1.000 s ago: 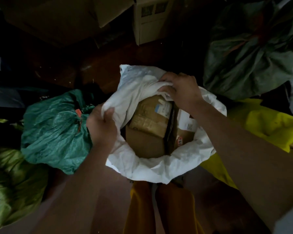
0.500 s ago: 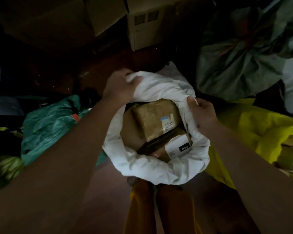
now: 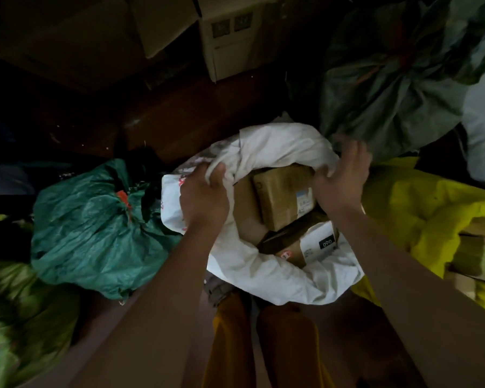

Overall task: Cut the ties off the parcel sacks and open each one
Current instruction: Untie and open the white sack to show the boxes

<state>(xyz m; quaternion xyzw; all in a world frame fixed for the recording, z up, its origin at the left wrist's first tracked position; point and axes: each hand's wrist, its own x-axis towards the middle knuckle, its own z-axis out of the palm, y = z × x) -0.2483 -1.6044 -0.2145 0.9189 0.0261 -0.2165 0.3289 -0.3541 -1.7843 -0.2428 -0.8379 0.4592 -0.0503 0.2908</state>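
A white parcel sack (image 3: 277, 278) stands open in the middle, its rim rolled down around brown cardboard parcels (image 3: 284, 197). My left hand (image 3: 205, 197) grips a bunch of the sack's cloth at its left rim. My right hand (image 3: 340, 177) is at the right rim with fingers curled over the cloth; motion blur hides the exact hold. A teal sack (image 3: 95, 233) lies to the left, its neck tied with an orange tie (image 3: 123, 198). A dark green sack (image 3: 389, 88) sits tied at the back right.
A yellow sack (image 3: 420, 219) lies open at the right with parcels showing. Olive-green sacks (image 3: 25, 312) lie at the lower left. Cardboard boxes (image 3: 230, 43) stand at the back. My orange-clad legs (image 3: 263, 345) are below the white sack, on a dark floor.
My left hand has come down from the sack's far rim to its left rim. My right hand has risen along the right rim toward the far side. The far cloth is pulled wider.
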